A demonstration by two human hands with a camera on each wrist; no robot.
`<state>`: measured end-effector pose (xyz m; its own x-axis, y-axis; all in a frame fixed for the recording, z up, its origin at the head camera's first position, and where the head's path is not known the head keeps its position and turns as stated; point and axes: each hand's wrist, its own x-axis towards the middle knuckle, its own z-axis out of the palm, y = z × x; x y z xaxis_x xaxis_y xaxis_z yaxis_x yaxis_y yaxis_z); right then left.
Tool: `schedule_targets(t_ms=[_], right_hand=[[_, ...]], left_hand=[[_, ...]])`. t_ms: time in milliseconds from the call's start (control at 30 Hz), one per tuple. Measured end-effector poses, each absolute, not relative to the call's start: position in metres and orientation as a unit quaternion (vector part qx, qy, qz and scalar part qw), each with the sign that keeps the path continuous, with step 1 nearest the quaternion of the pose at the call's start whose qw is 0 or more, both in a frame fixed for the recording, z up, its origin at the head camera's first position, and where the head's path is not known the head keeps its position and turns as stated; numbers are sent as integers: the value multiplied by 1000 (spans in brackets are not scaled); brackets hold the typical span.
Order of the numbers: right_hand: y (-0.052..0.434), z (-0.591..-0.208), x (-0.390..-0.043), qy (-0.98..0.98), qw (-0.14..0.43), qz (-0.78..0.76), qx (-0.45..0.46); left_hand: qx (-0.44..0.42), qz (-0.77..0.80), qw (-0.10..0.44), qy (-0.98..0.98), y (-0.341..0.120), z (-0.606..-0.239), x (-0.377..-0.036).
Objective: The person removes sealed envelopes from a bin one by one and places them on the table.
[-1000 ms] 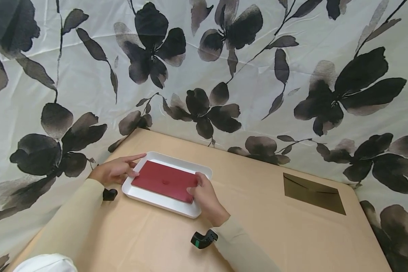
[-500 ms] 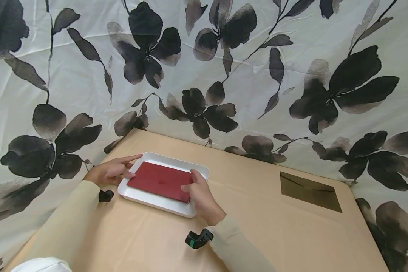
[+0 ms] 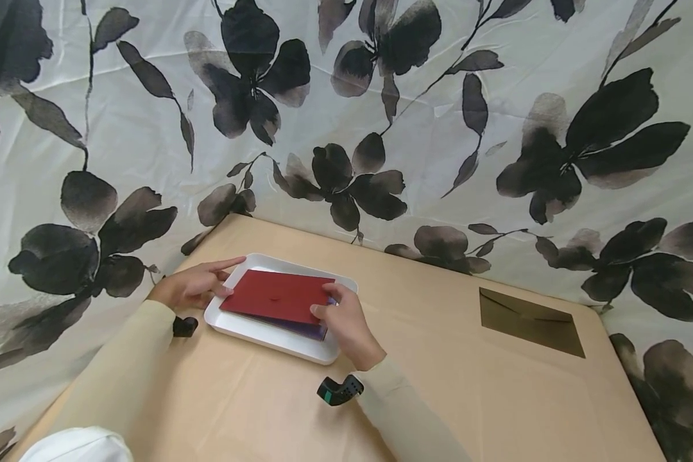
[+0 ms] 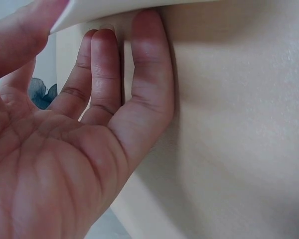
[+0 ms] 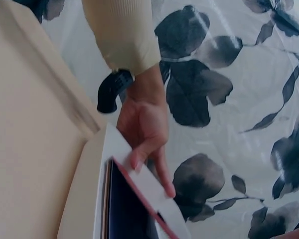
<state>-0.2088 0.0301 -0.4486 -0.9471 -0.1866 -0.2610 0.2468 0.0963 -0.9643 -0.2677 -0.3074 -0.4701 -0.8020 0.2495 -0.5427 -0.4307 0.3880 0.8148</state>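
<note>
A white tray (image 3: 268, 339) sits at the table's near left. In it a red envelope (image 3: 274, 295) lies tilted, with its right end raised off a dark purple envelope (image 3: 307, 330). My right hand (image 3: 342, 319) pinches the red envelope's right edge. At the tray's left end my left hand (image 3: 199, 285) rests with straight fingers, the index finger along the rim. The left wrist view shows the left hand's fingers (image 4: 109, 84) flat against the tray wall (image 4: 229, 124). The right wrist view shows the left hand (image 5: 144, 124) on the tray rim (image 5: 84, 189), with the red envelope's edge (image 5: 139, 194) above the purple envelope (image 5: 127, 214).
An olive-gold envelope (image 3: 531, 321) lies flat on the beige table (image 3: 439, 385) at the far right. A floral curtain (image 3: 381, 96) hangs close behind the table's back and left edges. Black wrist cameras (image 3: 339, 390) sit at both cuffs.
My right hand has lifted the red envelope's right end, and a purple envelope now shows under it. The left hand has stayed on the tray.
</note>
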Motion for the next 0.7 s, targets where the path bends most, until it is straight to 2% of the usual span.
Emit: schedule_targets(t_ms=[533,700], right_hand=[[41,-468,-233,741,85,-659,95],[55,-468,-236,747,80,-653,97]], left_hand=[[-44,545,317,775,-307,-468,-269],[-49,535,322,780,-307,-467,-269]])
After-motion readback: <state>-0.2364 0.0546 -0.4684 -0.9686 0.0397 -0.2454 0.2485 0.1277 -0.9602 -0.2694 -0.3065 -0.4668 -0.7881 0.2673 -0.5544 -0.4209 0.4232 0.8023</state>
